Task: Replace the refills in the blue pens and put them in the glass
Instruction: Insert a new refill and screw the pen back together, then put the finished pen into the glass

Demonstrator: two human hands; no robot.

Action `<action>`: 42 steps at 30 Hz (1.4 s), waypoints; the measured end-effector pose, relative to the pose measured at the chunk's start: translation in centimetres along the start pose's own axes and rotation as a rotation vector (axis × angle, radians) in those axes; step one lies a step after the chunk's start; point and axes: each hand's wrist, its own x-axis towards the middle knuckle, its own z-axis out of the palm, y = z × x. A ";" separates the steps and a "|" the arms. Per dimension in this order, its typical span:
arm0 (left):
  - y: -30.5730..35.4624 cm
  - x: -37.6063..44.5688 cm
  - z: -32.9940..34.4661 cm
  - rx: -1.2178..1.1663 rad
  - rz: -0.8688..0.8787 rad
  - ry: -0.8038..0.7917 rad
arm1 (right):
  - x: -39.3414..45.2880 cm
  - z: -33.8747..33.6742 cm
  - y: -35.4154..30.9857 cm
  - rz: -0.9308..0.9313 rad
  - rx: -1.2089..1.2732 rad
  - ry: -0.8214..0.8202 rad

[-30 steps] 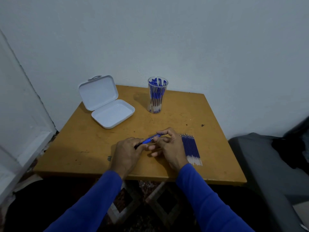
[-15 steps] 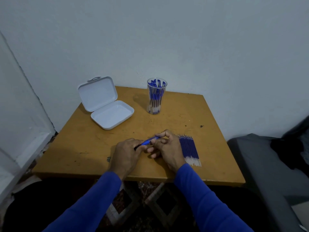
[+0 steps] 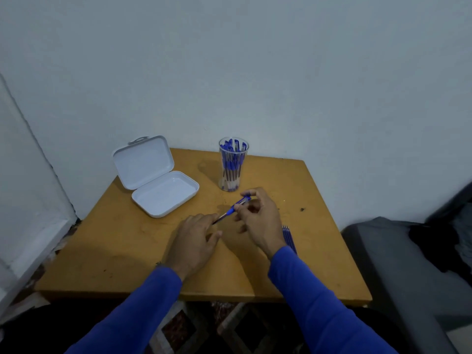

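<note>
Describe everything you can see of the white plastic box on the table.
The white plastic box sits on the far left part of the wooden table, near the wall. It is a shallow rectangular case with rounded corners, hinged along one long side, and it looks like smooth, matte plastic. It lies open: the lid stands tilted back toward the wall, with a small loop handle on its top edge. The tray looks empty. Neither hand touches it; the glass stands apart to its right.

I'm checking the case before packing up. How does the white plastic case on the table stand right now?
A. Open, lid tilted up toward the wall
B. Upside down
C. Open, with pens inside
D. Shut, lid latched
A: the white case lies open, its lid raised toward the wall, and no pens show in its tray.
</note>
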 end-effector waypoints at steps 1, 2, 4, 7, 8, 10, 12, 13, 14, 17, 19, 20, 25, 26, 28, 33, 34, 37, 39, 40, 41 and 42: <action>0.0 0.7 0.1 0.008 0.009 -0.017 | 0.8 -0.4 -0.6 -0.055 -0.040 0.028; 0.0 1.5 0.1 0.018 0.015 -0.032 | 1.7 -0.7 -1.3 -0.110 -0.083 0.053; -0.1 2.9 0.4 0.039 0.023 -0.061 | 3.6 -1.4 -2.7 -0.203 -0.170 0.086; -0.4 5.1 1.1 0.076 0.048 -0.106 | 6.3 -2.1 -5.2 -0.304 -0.225 0.120; -0.4 5.7 1.4 0.092 0.055 -0.125 | 7.2 -2.2 -6.1 -0.334 -0.225 0.136; -0.7 6.9 1.9 0.120 0.065 -0.152 | 9.1 -2.4 -7.7 -0.397 -0.217 0.175; -1.1 7.8 2.4 0.139 0.075 -0.157 | 11.0 -2.4 -9.1 -0.465 -0.202 0.218; -1.2 8.1 2.6 0.151 0.080 -0.155 | 11.9 -2.4 -9.7 -0.497 -0.193 0.240; -1.4 8.3 2.8 0.163 0.084 -0.153 | 12.8 -2.4 -10.1 -0.517 -0.183 0.255; -1.9 8.5 3.3 0.190 0.090 -0.141 | 15.2 -1.7 -10.2 -0.531 -0.193 0.250; -2.0 8.5 3.5 0.180 0.088 -0.123 | 16.3 -1.1 -9.4 -0.538 -0.263 0.231; -2.1 8.5 3.6 0.176 0.089 -0.118 | 16.7 -0.9 -8.9 -0.537 -0.302 0.217; -2.3 8.5 3.8 0.192 0.092 -0.120 | 17.6 -0.2 -6.5 -0.441 -0.479 0.120; -2.3 8.5 3.8 0.196 0.089 -0.118 | 17.8 0.0 -6.0 -0.422 -0.511 0.097; -2.3 8.5 3.9 0.209 0.086 -0.118 | 18.0 0.3 -5.4 -0.391 -0.589 0.051; -2.3 8.5 3.9 0.216 0.086 -0.121 | 18.1 0.7 -5.0 -0.340 -0.816 -0.018; -2.3 8.5 3.9 0.222 0.083 -0.121 | 18.1 0.7 -5.0 -0.355 -0.823 -0.019; -2.2 8.6 3.8 0.235 0.084 -0.124 | 17.8 0.6 -4.6 -0.351 -0.665 -0.019; -2.2 8.7 3.7 0.232 0.091 -0.128 | 17.4 0.4 -3.9 -0.329 -0.499 0.035; -2.3 8.8 3.7 0.226 0.092 -0.132 | 17.1 0.3 -3.5 -0.325 -0.431 0.074; -2.3 8.9 3.7 0.213 0.086 -0.141 | 16.7 0.1 -3.0 -0.326 -0.376 0.108; -2.2 9.1 3.6 0.189 0.073 -0.150 | 16.4 0.0 -2.6 -0.334 -0.332 0.137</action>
